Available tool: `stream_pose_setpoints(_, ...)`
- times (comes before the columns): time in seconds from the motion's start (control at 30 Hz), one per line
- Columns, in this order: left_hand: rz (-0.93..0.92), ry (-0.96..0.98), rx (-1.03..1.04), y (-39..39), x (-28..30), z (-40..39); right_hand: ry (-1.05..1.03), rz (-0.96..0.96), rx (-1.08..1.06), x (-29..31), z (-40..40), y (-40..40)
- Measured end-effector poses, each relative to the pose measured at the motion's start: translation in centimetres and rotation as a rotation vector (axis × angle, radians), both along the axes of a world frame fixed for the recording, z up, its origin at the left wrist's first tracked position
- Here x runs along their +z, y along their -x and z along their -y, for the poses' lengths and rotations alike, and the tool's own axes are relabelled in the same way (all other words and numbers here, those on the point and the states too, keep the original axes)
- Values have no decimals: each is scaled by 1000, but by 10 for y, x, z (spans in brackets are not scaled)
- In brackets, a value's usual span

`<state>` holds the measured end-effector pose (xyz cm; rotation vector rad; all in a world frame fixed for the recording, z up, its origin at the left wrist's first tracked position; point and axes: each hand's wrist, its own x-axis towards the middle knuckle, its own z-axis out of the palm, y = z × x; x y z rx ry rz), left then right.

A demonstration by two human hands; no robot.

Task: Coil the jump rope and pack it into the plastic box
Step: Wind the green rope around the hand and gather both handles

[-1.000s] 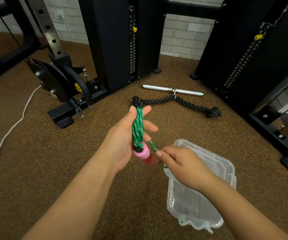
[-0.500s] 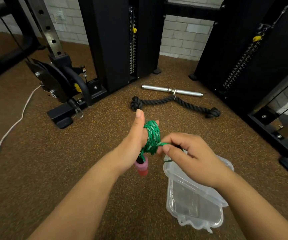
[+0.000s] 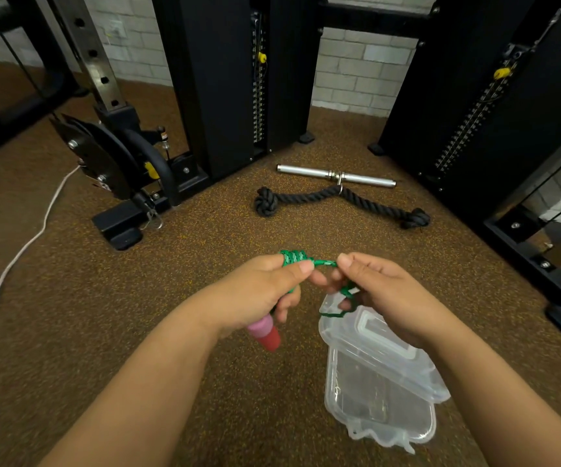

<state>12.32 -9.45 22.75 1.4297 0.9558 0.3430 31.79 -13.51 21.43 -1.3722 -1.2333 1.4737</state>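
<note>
Green braided cord, the jump rope (image 3: 293, 257), sits bundled in the left hand (image 3: 258, 294), whose grip is wrapped round the coil with the thumb pressing on top. The pink and red handles (image 3: 264, 334) stick out below that fist. The right hand (image 3: 383, 294) pinches the free tail of the cord between thumb and fingertips, with a small slack loop hanging under it, just above the plastic box (image 3: 381, 389).

Compared with 1 second ago, the bundle has changed shape: then the strands lay long and straight along the left palm, with the right hand low near the handles. Half a second ago the tail was being carried round the top of the bundle. Now the hands have drawn level and close together, and only a short bit of cord spans between them. I judge that the wrapping is nearly used up and the tail is being cinched or tucked to lock the coil.

The box lies open on the speckled floor (image 3: 70, 332) below the right wrist, its lid (image 3: 370, 328) tilted up at the far side, nothing visible inside. Packing is not yet done. Further off lie a black rope attachment (image 3: 339, 203) and a metal bar (image 3: 334, 175).
</note>
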Motion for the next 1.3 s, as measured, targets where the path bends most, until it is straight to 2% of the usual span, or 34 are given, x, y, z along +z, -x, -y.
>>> stream_pose_setpoints(0.13,-5,-45,98,3,2,-3,109,-15,129,-8,1,-3)
stream_pose_setpoints(0.37,55,-90,268,2,2,-6,43,157,75,-10,0,4)
stream_pose_setpoints(0.5,121,-94,376,4,2,-9,-51,55,-111,-7,-4,15)
stream_pose_setpoints(0.63,153,-124,454,8,2,-12,-95,-7,-204,-7,-4,39)
stream_pose_setpoints(0.9,215,-134,599,18,5,-16,-103,-86,-112,-1,-4,49)
stream_pose_setpoints(1.0,207,-134,603,20,5,-17,-93,15,-67,9,-3,35)
stream_pose_setpoints(1.13,165,-132,570,19,3,-17,-212,251,-229,26,-2,20)
stream_pose_setpoints(1.23,126,-146,515,14,1,-15,-309,250,-311,34,-1,19)
stream_pose_setpoints(1.3,119,-141,498,10,0,-15,-314,146,-282,41,1,24)
